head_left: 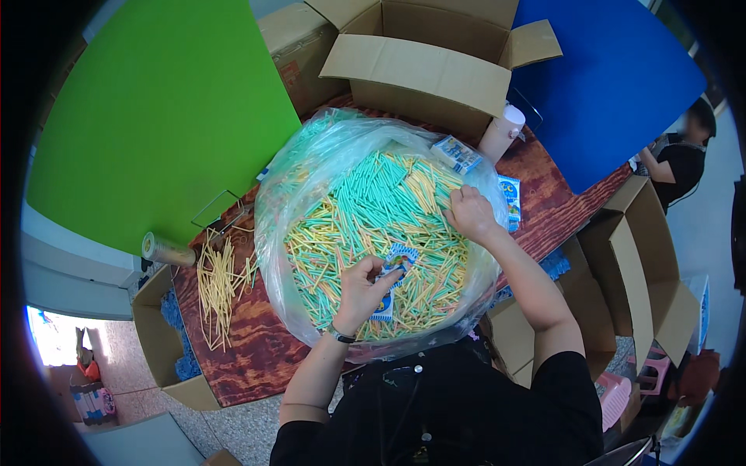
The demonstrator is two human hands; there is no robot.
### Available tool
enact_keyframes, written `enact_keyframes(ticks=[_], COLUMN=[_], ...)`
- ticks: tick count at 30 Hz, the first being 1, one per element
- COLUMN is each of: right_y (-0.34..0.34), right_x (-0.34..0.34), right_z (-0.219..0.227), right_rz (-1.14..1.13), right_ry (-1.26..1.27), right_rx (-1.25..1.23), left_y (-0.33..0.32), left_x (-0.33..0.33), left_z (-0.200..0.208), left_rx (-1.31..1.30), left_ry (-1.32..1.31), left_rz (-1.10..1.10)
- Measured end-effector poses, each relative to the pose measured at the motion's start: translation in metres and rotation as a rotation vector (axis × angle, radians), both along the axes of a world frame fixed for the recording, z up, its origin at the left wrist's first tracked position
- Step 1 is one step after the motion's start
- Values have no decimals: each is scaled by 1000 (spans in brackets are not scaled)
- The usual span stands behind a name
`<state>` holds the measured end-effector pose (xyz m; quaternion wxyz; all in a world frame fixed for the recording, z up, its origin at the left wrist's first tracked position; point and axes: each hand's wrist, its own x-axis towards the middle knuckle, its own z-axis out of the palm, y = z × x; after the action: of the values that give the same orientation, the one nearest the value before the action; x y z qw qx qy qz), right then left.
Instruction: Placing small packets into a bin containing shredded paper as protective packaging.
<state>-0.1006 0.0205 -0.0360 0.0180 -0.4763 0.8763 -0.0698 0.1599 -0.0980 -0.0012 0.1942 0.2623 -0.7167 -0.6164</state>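
Observation:
A large clear plastic bag [273, 256] lies spread wide on the table, full of thin green, yellow and pinkish sticks [373, 186]. Over the near part of the pile, my left hand [362, 292] pinches a small blue-and-white packet [400, 258] between thumb and fingers. A second blue packet [382, 311] shows just below that hand. My right hand [472, 214] rests at the right side of the pile, its fingers curled down among the sticks; whatever its fingertips grip is hidden.
Loose yellow sticks [220, 291] lie on the reddish table [256, 353], left of the bag. A pink cylinder [501, 133] and blue packets [509, 198] stand right. Open cardboard boxes [423, 74] surround the table; green [155, 132] and blue panels [602, 93] rise behind. Another person [684, 159] is far right.

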Motion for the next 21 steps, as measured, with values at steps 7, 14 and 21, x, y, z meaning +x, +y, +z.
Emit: enact_keyframes(ticks=[7, 14, 21], right_y=[4, 10, 6], right_x=[-2, -11, -16], right_z=[10, 39, 50], right_rz=[47, 128, 52], right_ry=[110, 140, 3], right_rx=[27, -56, -25], left_y=[-4, -5, 1], left_x=[1, -5, -5], left_z=[4, -1, -5], left_rx=[-69, 20, -49], left_ry=[-34, 27, 36], left_rz=[-10, 4, 37])
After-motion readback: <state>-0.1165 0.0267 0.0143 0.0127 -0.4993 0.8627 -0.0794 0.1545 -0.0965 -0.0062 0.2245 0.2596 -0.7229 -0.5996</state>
